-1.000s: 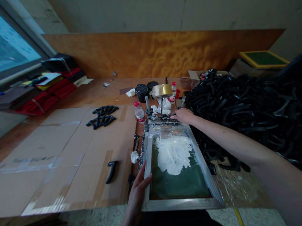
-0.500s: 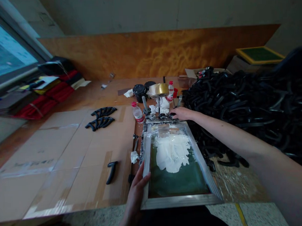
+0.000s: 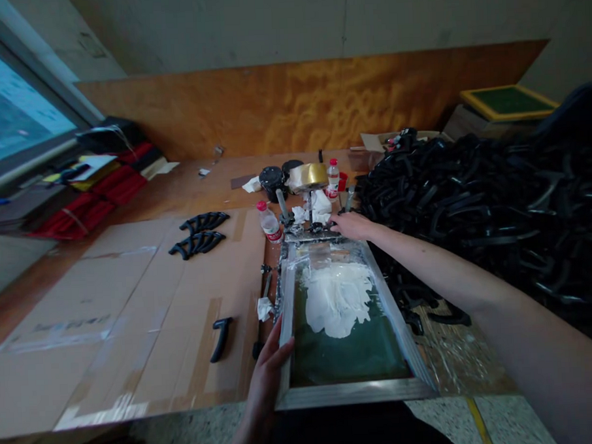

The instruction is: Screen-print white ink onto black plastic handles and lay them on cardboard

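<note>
A silk-screen frame (image 3: 355, 393) with metal edges lies in front of me, with thick white ink (image 3: 336, 302) spread over the far half of its green mesh. My left hand (image 3: 273, 364) grips the frame's left side near the close corner, thumb on top and the other fingers partly hidden. At the far end, a dark, ink-smeared hinge clamp (image 3: 296, 237) meets the frame. My right hand (image 3: 351, 225) reaches across to it, fingers bent around a small knob on the clamp's right part; the fingertips are partly hidden.
On the cardboard (image 3: 133, 307) at left lie one black curved handle (image 3: 221, 340) and two rows of similar handles (image 3: 201, 233). A large heap of black handles (image 3: 472, 201) fills the right. Behind the clamp stand a tape roll (image 3: 308, 177), plastic bottles (image 3: 269, 223) and black tubs (image 3: 273, 182).
My right hand has shifted slightly left along the clamp, its fingers still at the knob. My left hand stays on the frame. The camera view has tilted a little.
</note>
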Demonstrator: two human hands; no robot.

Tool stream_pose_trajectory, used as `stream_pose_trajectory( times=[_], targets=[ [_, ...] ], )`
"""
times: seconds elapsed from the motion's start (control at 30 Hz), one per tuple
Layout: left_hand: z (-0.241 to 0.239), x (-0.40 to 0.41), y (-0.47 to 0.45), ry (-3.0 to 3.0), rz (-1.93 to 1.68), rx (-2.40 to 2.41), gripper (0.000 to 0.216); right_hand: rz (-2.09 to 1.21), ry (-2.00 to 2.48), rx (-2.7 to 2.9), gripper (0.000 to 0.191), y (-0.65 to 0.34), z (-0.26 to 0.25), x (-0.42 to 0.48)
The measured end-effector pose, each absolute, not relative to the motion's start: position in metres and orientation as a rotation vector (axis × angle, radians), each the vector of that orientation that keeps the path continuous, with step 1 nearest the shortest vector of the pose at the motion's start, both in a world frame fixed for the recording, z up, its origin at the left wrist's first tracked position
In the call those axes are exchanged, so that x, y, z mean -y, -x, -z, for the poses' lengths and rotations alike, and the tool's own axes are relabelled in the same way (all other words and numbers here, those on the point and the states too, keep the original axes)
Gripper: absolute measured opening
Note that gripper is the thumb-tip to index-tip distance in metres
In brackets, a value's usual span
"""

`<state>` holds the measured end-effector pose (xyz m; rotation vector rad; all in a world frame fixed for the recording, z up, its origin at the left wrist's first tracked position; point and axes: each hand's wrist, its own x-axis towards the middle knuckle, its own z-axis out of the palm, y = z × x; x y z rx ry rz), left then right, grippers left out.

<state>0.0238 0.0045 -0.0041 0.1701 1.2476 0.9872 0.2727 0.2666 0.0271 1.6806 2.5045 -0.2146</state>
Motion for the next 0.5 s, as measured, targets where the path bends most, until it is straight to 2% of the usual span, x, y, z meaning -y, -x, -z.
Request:
stream_pose_trajectory(
  times=[0.3, 0.4, 0.5],
  targets=[
    [0.002, -0.004, -0.024, -0.217, -0.972, -1.24, 0.077, 0.132, -2.058, -2.283, 0.043, -0.245, -0.015, -0.259],
    [0.009, -0.004, -0.023, -0.21, -0.982, -1.238, 0.075, 0.121, -1.97, -2.342, 0.044, -0.255, -0.022, -0.259],
    [0.018, -0.004, -0.02, -0.191, -1.008, -1.216, 0.073, 0.145, -1.692, -2.503, 0.043, -0.27, -0.026, -0.262]
  ],
)
